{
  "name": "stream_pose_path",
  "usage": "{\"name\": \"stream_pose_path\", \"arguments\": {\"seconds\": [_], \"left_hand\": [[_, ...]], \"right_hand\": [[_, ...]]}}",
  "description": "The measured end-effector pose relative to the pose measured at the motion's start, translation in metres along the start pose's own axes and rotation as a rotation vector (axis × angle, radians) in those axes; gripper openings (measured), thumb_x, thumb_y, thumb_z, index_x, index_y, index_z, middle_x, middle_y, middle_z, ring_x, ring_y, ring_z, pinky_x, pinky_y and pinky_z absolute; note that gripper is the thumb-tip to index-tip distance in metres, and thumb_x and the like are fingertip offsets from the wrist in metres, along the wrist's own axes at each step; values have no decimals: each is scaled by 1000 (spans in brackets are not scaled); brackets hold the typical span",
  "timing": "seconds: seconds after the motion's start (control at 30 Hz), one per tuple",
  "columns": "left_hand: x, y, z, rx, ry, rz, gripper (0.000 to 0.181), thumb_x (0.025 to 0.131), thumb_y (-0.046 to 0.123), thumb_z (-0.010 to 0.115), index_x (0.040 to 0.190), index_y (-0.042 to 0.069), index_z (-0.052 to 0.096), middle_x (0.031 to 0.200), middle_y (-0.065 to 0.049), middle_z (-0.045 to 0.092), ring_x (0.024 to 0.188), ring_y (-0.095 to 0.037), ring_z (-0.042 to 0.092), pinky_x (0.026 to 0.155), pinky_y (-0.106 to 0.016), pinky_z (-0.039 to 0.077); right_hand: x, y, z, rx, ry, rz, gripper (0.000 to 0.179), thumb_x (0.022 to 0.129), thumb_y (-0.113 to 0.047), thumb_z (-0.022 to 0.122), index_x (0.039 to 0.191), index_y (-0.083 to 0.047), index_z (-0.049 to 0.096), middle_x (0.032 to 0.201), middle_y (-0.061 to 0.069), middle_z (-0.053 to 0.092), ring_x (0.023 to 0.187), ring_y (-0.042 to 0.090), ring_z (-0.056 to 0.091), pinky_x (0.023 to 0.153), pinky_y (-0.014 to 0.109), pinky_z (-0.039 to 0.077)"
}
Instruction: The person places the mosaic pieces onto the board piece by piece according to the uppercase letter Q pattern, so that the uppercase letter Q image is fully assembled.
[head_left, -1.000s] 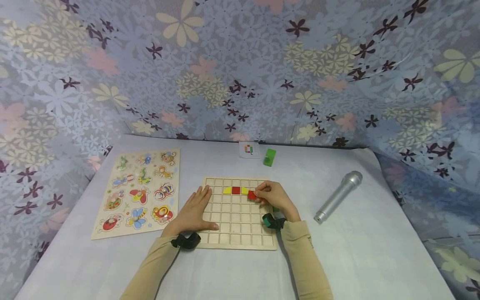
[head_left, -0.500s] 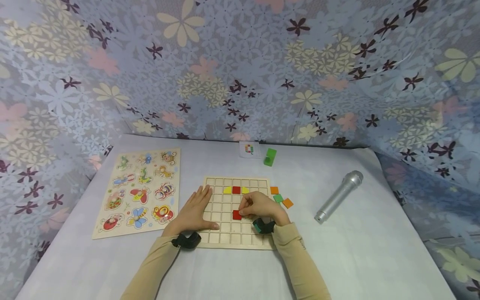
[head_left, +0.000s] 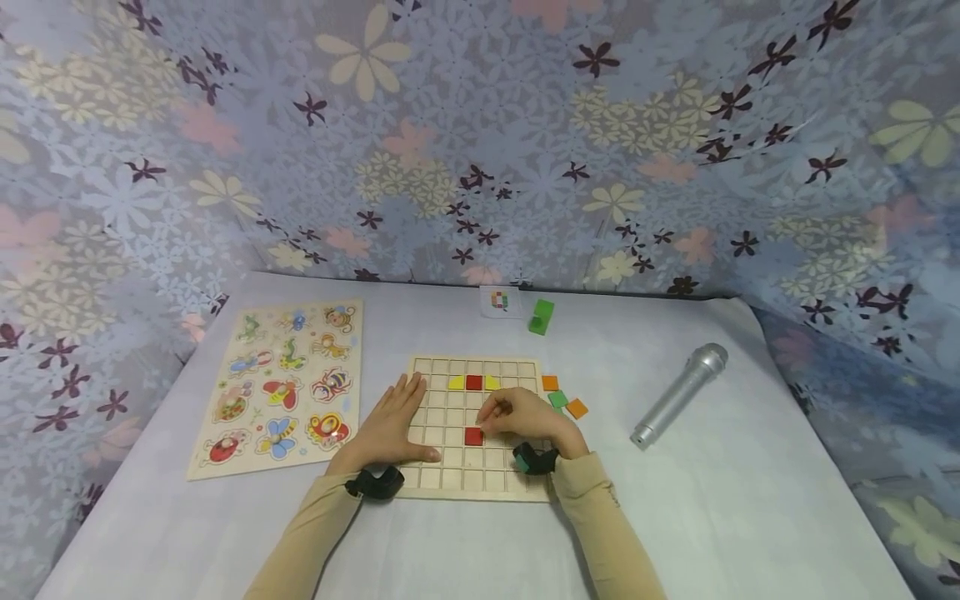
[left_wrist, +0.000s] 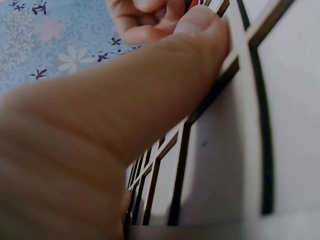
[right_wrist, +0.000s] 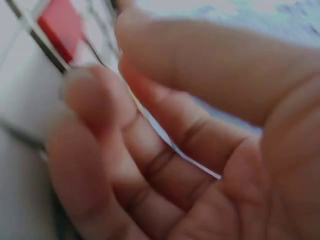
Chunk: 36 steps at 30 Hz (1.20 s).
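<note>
A square wooden board (head_left: 452,483) with a grid of shallow cells lies on the table. My left hand (head_left: 386,429) rests on its left side, fingers spread and straight, with the thumb (left_wrist: 165,75) pressed along the cells. A red square tile (head_left: 474,436) sits in a cell near the middle, seen also in the right wrist view as a red tile (right_wrist: 62,27). Just right of it hovers my right hand (head_left: 521,415), fingers loosely curled and apart from the tile, nothing between them. In an upper row, another red tile (head_left: 474,382) lies between two yellow pieces (head_left: 457,383).
Orange and green tiles (head_left: 557,399) lie beside the board's right edge. Behind stand a small pattern card (head_left: 500,301) and a green block (head_left: 541,317). An insect peg puzzle (head_left: 281,392) lies at left. A silver microphone (head_left: 678,396) is at right.
My right hand has carried the red tile from the upper right of the board down and left to a middle cell and let go of it. The left hand has stayed put.
</note>
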<state>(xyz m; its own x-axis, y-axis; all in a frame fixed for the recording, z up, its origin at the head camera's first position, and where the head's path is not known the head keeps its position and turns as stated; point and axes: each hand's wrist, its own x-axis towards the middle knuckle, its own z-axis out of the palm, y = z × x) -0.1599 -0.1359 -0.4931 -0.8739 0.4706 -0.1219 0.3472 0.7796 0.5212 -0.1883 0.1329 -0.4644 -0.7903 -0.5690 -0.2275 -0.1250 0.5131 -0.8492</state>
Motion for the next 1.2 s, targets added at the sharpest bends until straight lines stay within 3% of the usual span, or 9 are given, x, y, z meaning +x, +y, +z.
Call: {"name": "stream_pose_path", "arguments": {"seconds": [0.1, 0.2, 0.33, 0.4, 0.5, 0.67, 0.83, 1.07, 1.2], "left_hand": [[-1, 0, -1, 1, 5, 9, 117, 74, 50, 78, 153, -5, 11, 162, -22, 4, 151, -40, 0, 123, -53, 6], [-2, 0, -1, 13, 0, 4, 117, 74, 51, 77, 153, -5, 11, 162, -22, 3, 151, -39, 0, 123, -53, 6], [-2, -1, -1, 21, 2, -4, 117, 74, 52, 77, 153, -5, 12, 162, -22, 4, 151, -39, 1, 124, -52, 7], [-2, -1, -1, 24, 9, -1, 117, 74, 51, 78, 152, -6, 13, 162, -23, 5, 150, -40, 2, 123, -53, 8], [-1, -1, -1, 21, 14, 4, 117, 73, 51, 78, 152, -7, 14, 162, -23, 7, 150, -41, 3, 123, -54, 8], [0, -1, 0, 10, 12, 9, 117, 73, 52, 77, 152, -6, 13, 162, -23, 6, 150, -41, 2, 123, -54, 7], [0, -2, 0, 28, 15, 14, 117, 73, 53, 77, 152, -6, 14, 162, -23, 7, 150, -41, 3, 123, -54, 8], [-2, 0, -1, 5, 7, 13, 115, 74, 50, 77, 153, -5, 13, 162, -23, 6, 150, -40, 1, 123, -54, 6], [-2, 1, -1, 8, 5, 12, 115, 74, 50, 77, 153, -4, 14, 162, -23, 6, 150, -40, 2, 123, -54, 7]], "right_hand": [[-8, 12, -20, 106, 37, -19, 29, 92, -14, 64, 114, 5, 63, 99, 16, 66, 75, 11, 58, 66, 24, 51], [-19, 28, -40, 186, 169, 30, 37, 95, -17, 61, 125, 5, 57, 110, 24, 65, 69, 11, 58, 57, 24, 49], [-35, 48, -60, 172, 331, 122, 42, 95, -17, 61, 133, 1, 53, 124, 24, 62, 82, 13, 63, 62, 23, 49], [-41, 55, -65, 141, 364, 163, 42, 94, -14, 62, 133, 0, 53, 127, 24, 61, 96, 17, 64, 70, 23, 51], [-44, 59, -67, 126, 371, 219, 43, 92, -12, 64, 132, -1, 55, 126, 22, 62, 96, 20, 64, 74, 24, 53], [-43, 61, -66, 120, 370, 270, 44, 88, -8, 69, 130, -4, 57, 125, 19, 63, 78, 13, 61, 66, 24, 53], [-41, 64, -64, 133, 375, 262, 47, 84, -2, 71, 129, -4, 58, 122, 19, 64, 70, 13, 60, 62, 24, 54], [-40, 66, -63, 127, 368, 241, 44, 82, 2, 70, 125, -1, 59, 97, 12, 64, 66, 15, 59, 59, 25, 53], [-39, 66, -62, 105, 369, 231, 44, 81, 2, 70, 124, -2, 59, 99, 12, 63, 65, 15, 59, 58, 25, 52]]}}
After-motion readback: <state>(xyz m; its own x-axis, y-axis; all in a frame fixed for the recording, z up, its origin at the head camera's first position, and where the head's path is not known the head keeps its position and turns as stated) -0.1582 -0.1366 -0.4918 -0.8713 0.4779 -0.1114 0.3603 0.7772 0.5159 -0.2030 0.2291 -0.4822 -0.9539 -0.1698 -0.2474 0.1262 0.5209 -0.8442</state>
